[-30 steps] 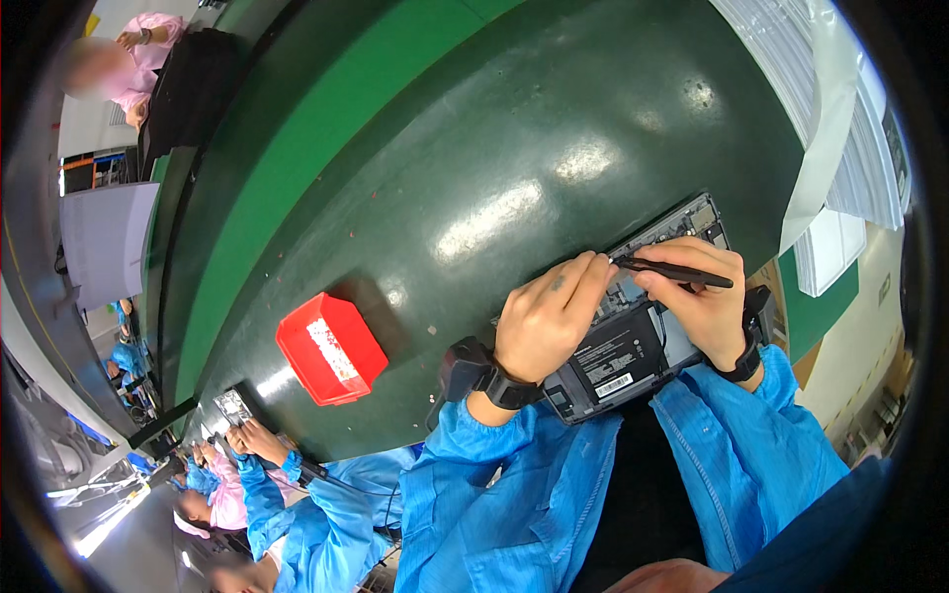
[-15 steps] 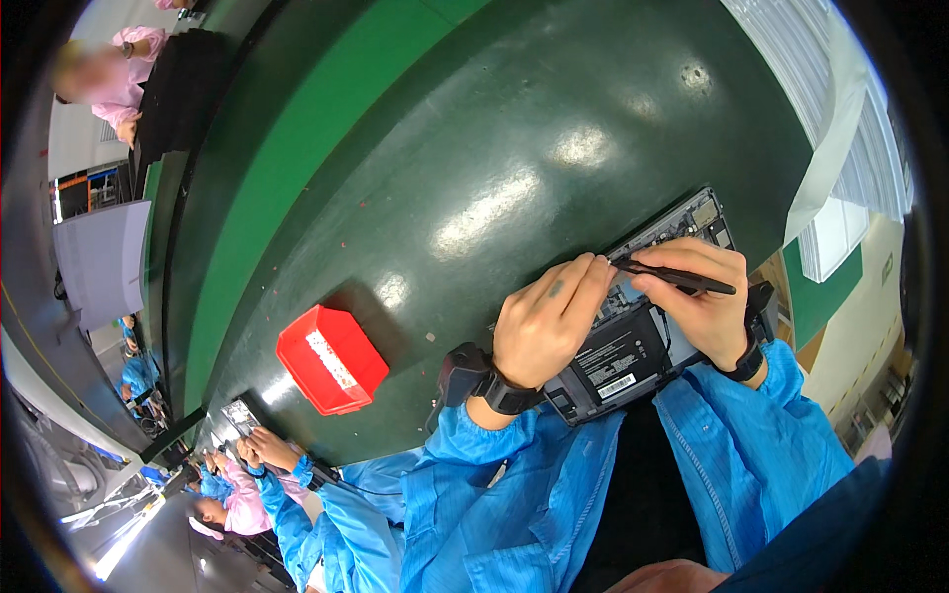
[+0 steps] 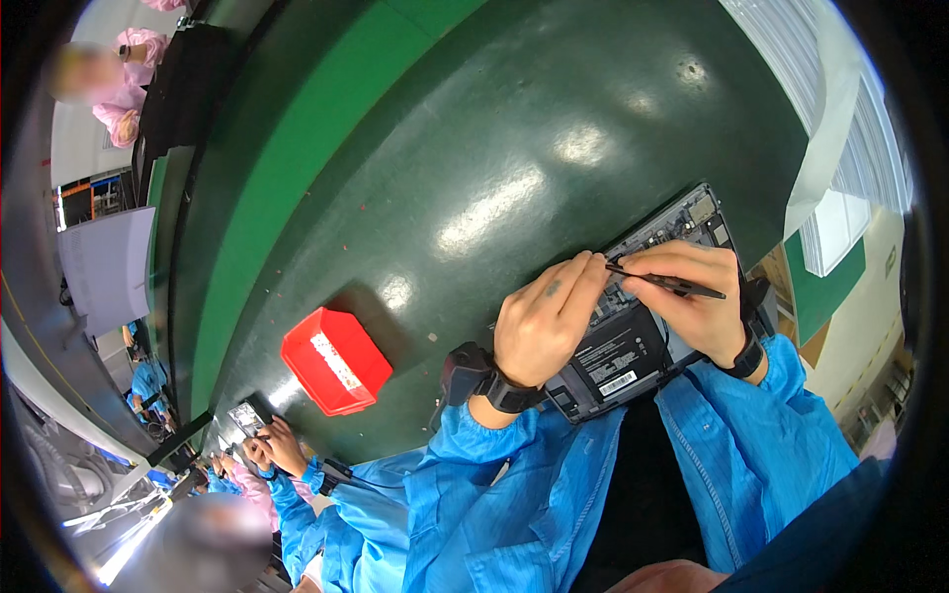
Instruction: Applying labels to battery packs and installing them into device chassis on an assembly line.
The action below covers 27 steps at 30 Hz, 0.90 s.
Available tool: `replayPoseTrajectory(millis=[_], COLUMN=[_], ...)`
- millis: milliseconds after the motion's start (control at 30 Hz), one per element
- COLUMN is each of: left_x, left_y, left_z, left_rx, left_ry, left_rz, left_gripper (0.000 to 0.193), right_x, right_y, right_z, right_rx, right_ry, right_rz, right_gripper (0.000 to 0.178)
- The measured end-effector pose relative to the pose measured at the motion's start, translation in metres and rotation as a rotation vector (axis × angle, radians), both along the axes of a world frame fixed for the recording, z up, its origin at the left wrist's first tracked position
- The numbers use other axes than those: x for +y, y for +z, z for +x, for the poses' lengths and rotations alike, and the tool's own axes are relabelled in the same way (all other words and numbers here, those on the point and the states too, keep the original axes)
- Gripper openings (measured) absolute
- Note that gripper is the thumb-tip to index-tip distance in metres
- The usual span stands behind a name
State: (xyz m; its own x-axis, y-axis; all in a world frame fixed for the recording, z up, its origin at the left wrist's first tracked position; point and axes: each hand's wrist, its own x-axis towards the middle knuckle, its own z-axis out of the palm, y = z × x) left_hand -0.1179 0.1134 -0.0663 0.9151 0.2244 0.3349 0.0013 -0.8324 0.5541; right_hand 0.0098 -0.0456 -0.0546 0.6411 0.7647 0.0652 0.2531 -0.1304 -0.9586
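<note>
White glare on green table (image 3: 474,296), bright lamp (image 3: 134,545) lower left, curved edges, dark corners

Head view: left fisheye of head-worn pair, looking down from above at close range on left hand (image 3: 544,321) and right hand (image 3: 700,311); worktop (image 3: 450,292) fills the middle, straight edges bending outward.

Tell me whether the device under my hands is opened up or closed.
Opened up: on the device, the black battery and part of the circuit board lie uncovered.

Opened dark device chassis (image 3: 680,222) aslant, black battery (image 3: 615,358) exposed, under slim black tool (image 3: 694,287)
</note>
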Motion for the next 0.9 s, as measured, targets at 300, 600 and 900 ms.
replayPoseTrajectory(millis=[300, 600, 900], left_x=[0.009, 0.037, 0.029], left_y=[0.007, 0.050, 0.053], left_z=[-0.022, -0.150, -0.138], left_rx=[0.020, 0.059, -0.112], left_ry=[0.018, 1.095, 1.202], left_rz=[0.051, 0.348, 0.573], left_gripper=[0.030, 0.012, 0.012], right_x=[-0.008, -0.002, -0.009], right_y=[0.001, 0.007, 0.002], right_z=[0.002, -0.004, -0.003], right_rx=[0.239, 0.306, 0.293], right_ry=[-0.088, -0.138, -0.155], right_rz=[0.030, 0.011, -0.031], right_gripper=[0.020, 0.018, 0.016])
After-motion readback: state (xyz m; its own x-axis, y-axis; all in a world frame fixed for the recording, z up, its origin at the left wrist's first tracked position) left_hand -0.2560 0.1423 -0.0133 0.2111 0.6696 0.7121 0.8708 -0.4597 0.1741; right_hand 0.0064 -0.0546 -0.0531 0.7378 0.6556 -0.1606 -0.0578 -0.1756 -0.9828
